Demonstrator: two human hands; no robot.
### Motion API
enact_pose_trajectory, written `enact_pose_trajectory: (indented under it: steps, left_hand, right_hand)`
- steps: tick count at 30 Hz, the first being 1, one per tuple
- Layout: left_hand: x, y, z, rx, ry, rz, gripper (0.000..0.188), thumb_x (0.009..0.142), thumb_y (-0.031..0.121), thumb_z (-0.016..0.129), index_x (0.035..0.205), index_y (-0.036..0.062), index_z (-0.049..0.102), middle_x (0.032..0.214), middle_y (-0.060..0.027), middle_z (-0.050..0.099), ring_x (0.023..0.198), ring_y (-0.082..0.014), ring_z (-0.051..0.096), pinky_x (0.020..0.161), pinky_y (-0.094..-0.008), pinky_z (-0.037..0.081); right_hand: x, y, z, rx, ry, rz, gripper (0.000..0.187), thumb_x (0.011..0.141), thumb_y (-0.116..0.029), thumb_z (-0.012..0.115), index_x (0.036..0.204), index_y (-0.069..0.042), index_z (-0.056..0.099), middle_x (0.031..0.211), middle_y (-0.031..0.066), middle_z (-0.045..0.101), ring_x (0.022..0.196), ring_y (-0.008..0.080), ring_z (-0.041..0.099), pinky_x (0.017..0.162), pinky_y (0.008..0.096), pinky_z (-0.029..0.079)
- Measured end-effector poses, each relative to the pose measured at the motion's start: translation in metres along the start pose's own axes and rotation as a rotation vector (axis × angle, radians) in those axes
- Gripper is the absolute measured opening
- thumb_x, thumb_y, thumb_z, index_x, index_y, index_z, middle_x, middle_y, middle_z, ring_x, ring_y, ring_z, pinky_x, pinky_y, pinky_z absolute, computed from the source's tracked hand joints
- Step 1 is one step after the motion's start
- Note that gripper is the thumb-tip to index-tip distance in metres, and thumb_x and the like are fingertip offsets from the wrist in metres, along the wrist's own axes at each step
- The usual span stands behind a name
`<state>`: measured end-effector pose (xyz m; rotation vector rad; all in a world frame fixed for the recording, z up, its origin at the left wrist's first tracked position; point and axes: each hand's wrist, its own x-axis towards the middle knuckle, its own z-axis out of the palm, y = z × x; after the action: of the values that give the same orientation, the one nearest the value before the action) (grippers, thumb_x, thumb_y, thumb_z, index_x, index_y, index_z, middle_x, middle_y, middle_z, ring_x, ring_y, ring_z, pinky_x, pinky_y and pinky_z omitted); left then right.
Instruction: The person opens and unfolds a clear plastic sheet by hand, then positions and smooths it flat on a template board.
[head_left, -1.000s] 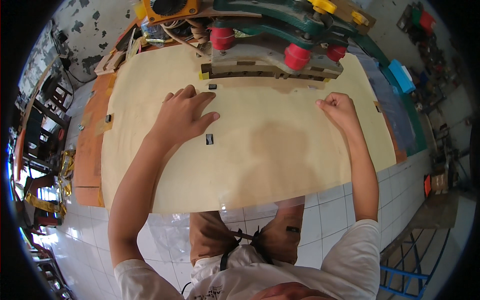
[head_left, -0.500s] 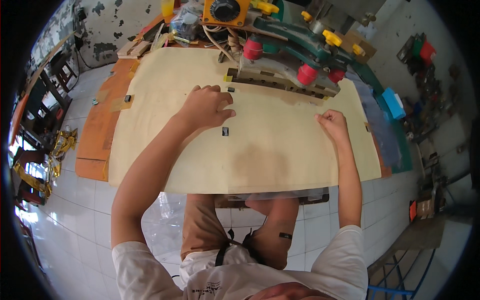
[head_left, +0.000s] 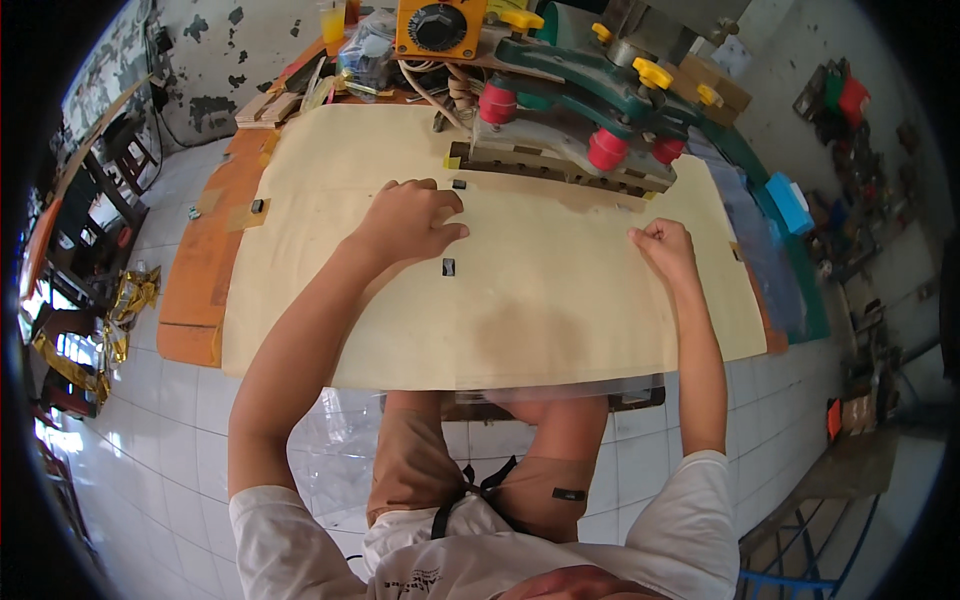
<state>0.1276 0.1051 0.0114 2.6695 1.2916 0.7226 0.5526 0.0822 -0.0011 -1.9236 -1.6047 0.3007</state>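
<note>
Landmark: the large pale cream sheet point(head_left: 560, 300) covering the work surface, lying flat, its near edge overhanging toward the person's knees.

Left of the sheet: orange-brown board point(head_left: 200, 280) showing beside and under it, with a small dark tab point(head_left: 257, 206) taped at the sheet's left edge. Crumpled gold foil wrapping point(head_left: 125, 300) on the white tiled floor point(head_left: 150, 440), well left of the sheet.

On the sheet, left of centre: left hand point(head_left: 410, 220), palm down, fingers loosely spread and pressing the sheet flat; nothing pinched. A small dark rectangular tab point(head_left: 448, 267) lies just near-side of that hand, a second dark tab point(head_left: 459, 184) just beyond the fingertips, close to the machine.

Far edge of the sheet, centre: green metal press-type machine with red rollers and yellow knobs point(head_left: 590, 100), its wooden base sitting on the sheet's far edge. Orange box with a black dial point(head_left: 440, 25) beyond it.

On the sheet, right: right hand point(head_left: 665, 245), curled into a loose fist, knuckles down on the sheet; whether it pinches anything, cannot tell.

Right of the sheet: blue-green table edge point(head_left: 790, 290), light blue box point(head_left: 790, 200).

Progress, as judged: sheet laid out and held against the machine; the small tabs look placed; no visible mark of pressing on the sheet yet.
</note>
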Motion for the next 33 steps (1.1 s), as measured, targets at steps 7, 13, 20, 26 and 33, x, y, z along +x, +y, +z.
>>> enact_pose_trajectory:
  steps: [7,13,20,26,33]
  left_hand:
    - [0.002,0.005,0.0,-0.012,-0.025,-0.041,0.032,0.079,0.036,0.073,0.1,0.0129,0.072,0.086,-0.0122,0.067,0.08,-0.0317,0.066,0.078,-0.0424,0.051]
    - [-0.001,0.004,0.0,-0.019,-0.015,-0.017,0.032,0.079,0.037,0.072,0.1,0.0129,0.071,0.084,-0.012,0.067,0.08,-0.0323,0.066,0.078,-0.0423,0.051]
    - [0.001,0.003,-0.001,-0.016,-0.011,-0.008,0.031,0.079,0.035,0.074,0.099,0.0127,0.071,0.08,-0.0093,0.066,0.078,-0.0298,0.066,0.076,-0.0407,0.051]
    - [0.003,0.011,-0.002,-0.089,-0.03,-0.055,0.029,0.079,0.034,0.072,0.098,0.012,0.071,0.082,-0.0093,0.066,0.08,-0.0306,0.065,0.08,-0.0431,0.049]
    - [0.006,0.013,-0.001,-0.09,-0.006,-0.074,0.029,0.077,0.032,0.074,0.098,0.0106,0.074,0.079,-0.0079,0.065,0.07,-0.0255,0.065,0.074,-0.0376,0.051]
  right_hand:
    - [0.004,0.009,0.001,0.035,-0.001,0.017,0.033,0.076,-0.032,0.079,0.067,-0.004,0.065,0.061,0.0048,0.061,0.056,0.016,0.055,0.058,0.032,0.044]
    - [-0.001,0.003,-0.001,0.023,-0.015,0.032,0.033,0.076,-0.032,0.079,0.067,-0.004,0.066,0.061,0.0048,0.062,0.057,0.0161,0.056,0.058,0.0321,0.045]
    - [-0.001,0.003,-0.001,-0.012,0.0,0.007,0.032,0.076,-0.031,0.079,0.067,-0.003,0.066,0.061,0.0057,0.062,0.057,0.0163,0.057,0.058,0.0318,0.045]
    - [0.004,0.017,0.001,-0.033,0.01,0.005,0.034,0.073,-0.037,0.079,0.073,-0.004,0.069,0.071,0.0099,0.069,0.068,0.0237,0.066,0.066,0.0359,0.05]
    - [-0.004,-0.008,-0.009,-0.069,-0.005,0.095,0.033,0.074,-0.038,0.078,0.072,-0.007,0.069,0.071,0.0079,0.069,0.069,0.0233,0.066,0.068,0.036,0.051]
